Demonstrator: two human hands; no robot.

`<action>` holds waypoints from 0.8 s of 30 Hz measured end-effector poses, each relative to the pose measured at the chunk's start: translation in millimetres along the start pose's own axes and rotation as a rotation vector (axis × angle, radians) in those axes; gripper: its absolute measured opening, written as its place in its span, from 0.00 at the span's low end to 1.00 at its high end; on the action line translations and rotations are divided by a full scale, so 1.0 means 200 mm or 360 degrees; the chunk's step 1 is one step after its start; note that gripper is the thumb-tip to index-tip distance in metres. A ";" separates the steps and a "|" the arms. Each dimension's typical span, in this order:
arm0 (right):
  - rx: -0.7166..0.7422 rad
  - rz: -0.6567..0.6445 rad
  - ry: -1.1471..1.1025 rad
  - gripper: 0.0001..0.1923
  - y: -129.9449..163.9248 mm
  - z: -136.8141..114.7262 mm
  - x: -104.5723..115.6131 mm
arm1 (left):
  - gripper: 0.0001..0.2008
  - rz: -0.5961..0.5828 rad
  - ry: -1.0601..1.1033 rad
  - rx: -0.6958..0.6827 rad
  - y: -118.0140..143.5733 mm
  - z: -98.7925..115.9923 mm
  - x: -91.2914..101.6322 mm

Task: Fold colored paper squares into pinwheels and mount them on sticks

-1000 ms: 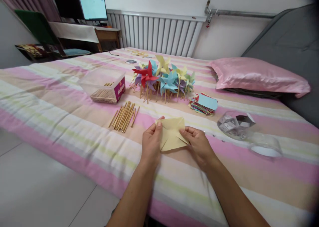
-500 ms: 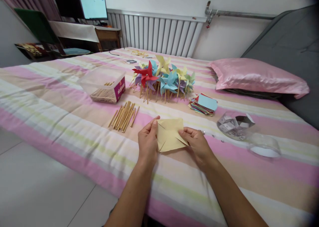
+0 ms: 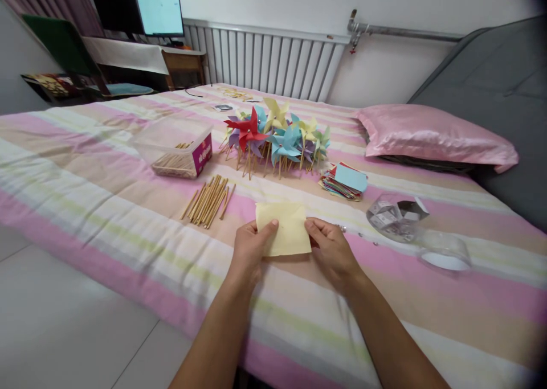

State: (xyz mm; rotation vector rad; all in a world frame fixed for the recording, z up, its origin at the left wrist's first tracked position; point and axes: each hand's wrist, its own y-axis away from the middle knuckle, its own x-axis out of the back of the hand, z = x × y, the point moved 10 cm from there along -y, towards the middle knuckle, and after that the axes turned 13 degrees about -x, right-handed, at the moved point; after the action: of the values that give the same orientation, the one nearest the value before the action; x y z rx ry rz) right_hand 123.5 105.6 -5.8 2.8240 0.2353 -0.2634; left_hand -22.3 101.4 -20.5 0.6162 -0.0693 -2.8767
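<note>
Between my hands is a square of yellow paper (image 3: 288, 229), held above the striped bedspread. My left hand (image 3: 250, 251) is closed on its left edge, thumb on top of the sheet. My right hand (image 3: 332, 249) pinches the right edge between thumb and fingers. Beyond the paper stand finished paper pinwheels (image 3: 284, 141) in red, blue, yellow and purple on thin sticks. Left of my hands lies a loose row of short wooden sticks (image 3: 209, 201). To the right is a stack of coloured paper squares (image 3: 345, 181).
A clear plastic box (image 3: 171, 150) with more sticks stands at the left. On the right, a clear round container (image 3: 395, 218) holds small packets, beside a transparent lid (image 3: 444, 252). Small metallic bits (image 3: 361, 235) lie near my right hand. A pink pillow (image 3: 431, 135) rests farther back.
The yellow paper has shifted slightly left, and its cut slits no longer show. My left thumb has moved onto the sheet's face. The whole view has shifted slightly.
</note>
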 end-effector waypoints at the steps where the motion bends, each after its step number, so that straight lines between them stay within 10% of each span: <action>1: 0.0028 0.0005 0.0022 0.19 0.01 -0.02 0.01 | 0.18 0.0008 0.0007 0.0019 0.00 0.00 0.01; 13: 0.0370 -0.0252 0.0923 0.08 0.10 -0.18 0.02 | 0.17 -0.0223 0.0002 0.0200 0.03 -0.01 -0.06; 24: 0.0285 -0.0294 0.1003 0.05 0.11 -0.17 0.01 | 0.16 -0.0410 -0.0038 0.0208 0.06 -0.05 -0.12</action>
State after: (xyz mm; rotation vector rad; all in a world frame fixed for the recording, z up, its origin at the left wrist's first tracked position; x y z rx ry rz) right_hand 134.0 95.3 31.6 2.9769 0.6313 0.6099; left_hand 4.9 94.7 -18.9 0.6586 -0.1969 -3.1484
